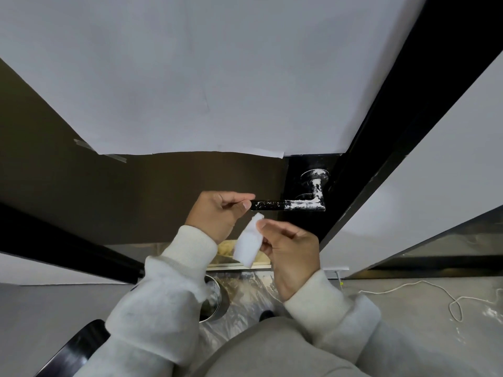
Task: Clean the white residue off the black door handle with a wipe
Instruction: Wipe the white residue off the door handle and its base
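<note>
The black door handle (288,205) juts out from the dark door, its lever pointing left. White residue streaks its right half, neck and round base. My left hand (217,213) grips the lever's free left end between thumb and fingers. My right hand (291,251) sits just below the lever and pinches a folded white wipe (249,242), which hangs downward. The wipe's top edge is a short gap under the lever, not touching it.
White paper (206,77) is taped over the upper door. A black door frame (408,110) runs diagonally on the right. On the floor are plastic sheeting (245,292), a shiny metal container (215,300) and a white cord (435,292).
</note>
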`<act>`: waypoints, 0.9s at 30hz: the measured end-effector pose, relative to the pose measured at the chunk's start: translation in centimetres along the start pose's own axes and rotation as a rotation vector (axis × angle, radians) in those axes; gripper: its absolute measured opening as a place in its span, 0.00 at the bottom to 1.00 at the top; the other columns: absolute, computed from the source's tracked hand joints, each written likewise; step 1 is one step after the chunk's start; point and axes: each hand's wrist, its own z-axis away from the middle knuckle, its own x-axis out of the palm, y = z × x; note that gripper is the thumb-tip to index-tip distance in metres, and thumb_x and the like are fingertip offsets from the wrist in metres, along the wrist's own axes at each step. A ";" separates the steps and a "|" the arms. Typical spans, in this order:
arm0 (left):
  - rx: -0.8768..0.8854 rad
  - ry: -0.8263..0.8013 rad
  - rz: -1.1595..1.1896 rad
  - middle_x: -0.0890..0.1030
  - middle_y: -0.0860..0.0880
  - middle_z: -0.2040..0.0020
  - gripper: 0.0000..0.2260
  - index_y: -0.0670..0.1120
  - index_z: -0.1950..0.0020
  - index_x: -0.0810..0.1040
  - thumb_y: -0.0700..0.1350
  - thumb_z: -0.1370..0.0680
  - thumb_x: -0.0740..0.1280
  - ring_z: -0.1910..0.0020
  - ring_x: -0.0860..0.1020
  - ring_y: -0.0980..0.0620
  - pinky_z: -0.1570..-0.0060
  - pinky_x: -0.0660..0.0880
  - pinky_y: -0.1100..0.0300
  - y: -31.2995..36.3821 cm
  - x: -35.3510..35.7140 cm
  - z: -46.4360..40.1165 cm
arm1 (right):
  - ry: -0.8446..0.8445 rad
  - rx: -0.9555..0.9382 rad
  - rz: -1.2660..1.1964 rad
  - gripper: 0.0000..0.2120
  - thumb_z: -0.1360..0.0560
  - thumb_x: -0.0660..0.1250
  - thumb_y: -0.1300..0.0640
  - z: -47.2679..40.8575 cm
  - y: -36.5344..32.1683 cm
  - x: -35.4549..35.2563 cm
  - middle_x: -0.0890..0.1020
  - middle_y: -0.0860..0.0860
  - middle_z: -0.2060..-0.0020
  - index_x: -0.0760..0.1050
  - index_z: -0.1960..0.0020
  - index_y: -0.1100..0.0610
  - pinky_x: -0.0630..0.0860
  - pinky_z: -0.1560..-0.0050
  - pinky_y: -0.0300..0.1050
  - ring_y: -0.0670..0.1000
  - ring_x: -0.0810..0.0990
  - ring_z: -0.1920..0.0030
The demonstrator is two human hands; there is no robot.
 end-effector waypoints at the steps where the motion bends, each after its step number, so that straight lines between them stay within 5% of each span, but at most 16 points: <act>1: -0.007 -0.012 -0.011 0.85 0.57 0.57 0.08 0.53 0.49 0.86 0.41 0.23 0.71 0.57 0.80 0.63 0.50 0.74 0.65 0.0 -0.1 0.0 | 0.026 0.008 -0.012 0.07 0.28 0.74 0.69 -0.1 0.0 -0.3 0.84 0.57 0.67 0.84 0.63 0.61 0.80 0.59 0.49 0.53 0.81 0.65; 4: -0.009 -0.013 -0.030 0.86 0.57 0.54 0.09 0.54 0.48 0.86 0.42 0.22 0.70 0.57 0.80 0.65 0.50 0.73 0.66 0.0 -0.1 0.1 | 0.078 0.005 -0.089 0.07 0.27 0.73 0.69 -1.4 -0.5 -0.4 0.84 0.54 0.69 0.83 0.62 0.62 0.79 0.64 0.44 0.49 0.80 0.68; 7: -0.017 0.003 -0.024 0.86 0.56 0.53 0.10 0.55 0.50 0.86 0.41 0.22 0.69 0.49 0.83 0.58 0.43 0.76 0.64 0.3 0.0 0.2 | 0.033 0.019 -0.081 0.06 0.27 0.73 0.70 -1.4 -0.2 0.3 0.84 0.55 0.69 0.83 0.62 0.62 0.79 0.66 0.41 0.49 0.81 0.69; 10: -0.043 -0.007 -0.007 0.86 0.42 0.54 0.12 0.58 0.51 0.86 0.42 0.21 0.67 0.58 0.79 0.46 0.54 0.73 0.57 0.2 -0.1 0.3 | -0.007 0.034 -0.064 0.05 0.27 0.72 0.70 -0.6 0.2 0.1 0.84 0.56 0.67 0.83 0.61 0.63 0.79 0.65 0.42 0.49 0.82 0.68; 13: -0.077 -0.017 -0.016 0.83 0.35 0.50 0.14 0.60 0.52 0.86 0.43 0.21 0.64 0.58 0.73 0.47 0.55 0.69 0.55 0.4 -0.1 0.2 | 0.045 0.030 -0.115 0.05 0.27 0.72 0.70 -1.3 -0.2 -0.1 0.83 0.55 0.69 0.82 0.61 0.64 0.79 0.65 0.42 0.49 0.80 0.69; 18: -0.131 -0.022 0.019 0.87 0.55 0.52 0.18 0.55 0.54 0.87 0.40 0.23 0.59 0.45 0.81 0.56 0.35 0.72 0.53 1.1 -0.4 0.1 | -0.008 0.052 -0.087 0.03 0.28 0.74 0.69 -1.5 0.3 1.2 0.85 0.59 0.64 0.83 0.60 0.64 0.80 0.62 0.45 0.52 0.82 0.65; 22: -0.138 -0.036 -0.012 0.86 0.57 0.51 0.17 0.56 0.53 0.87 0.43 0.22 0.59 0.46 0.80 0.56 0.35 0.72 0.52 1.4 -0.6 0.1 | -0.020 0.068 -0.082 0.02 0.28 0.74 0.68 -0.8 0.5 0.8 0.85 0.60 0.62 0.83 0.59 0.64 0.81 0.61 0.45 0.55 0.83 0.61; 25: -0.091 -0.016 -0.066 0.86 0.54 0.56 0.12 0.57 0.54 0.87 0.49 0.22 0.63 0.51 0.81 0.54 0.42 0.75 0.54 1.6 -0.3 -0.1 | -0.030 -0.106 0.108 0.03 0.28 0.75 0.65 0.0 -0.3 -0.6 0.86 0.55 0.64 0.85 0.58 0.58 0.81 0.60 0.45 0.51 0.83 0.63; 27: -0.027 -0.011 -0.127 0.85 0.54 0.59 0.09 0.56 0.55 0.87 0.50 0.22 0.67 0.54 0.81 0.53 0.46 0.76 0.54 1.4 -0.1 -0.3 | 0.005 -0.487 0.482 0.03 0.28 0.76 0.61 0.1 -1.3 -1.9 0.87 0.49 0.63 0.87 0.56 0.54 0.81 0.57 0.41 0.47 0.84 0.63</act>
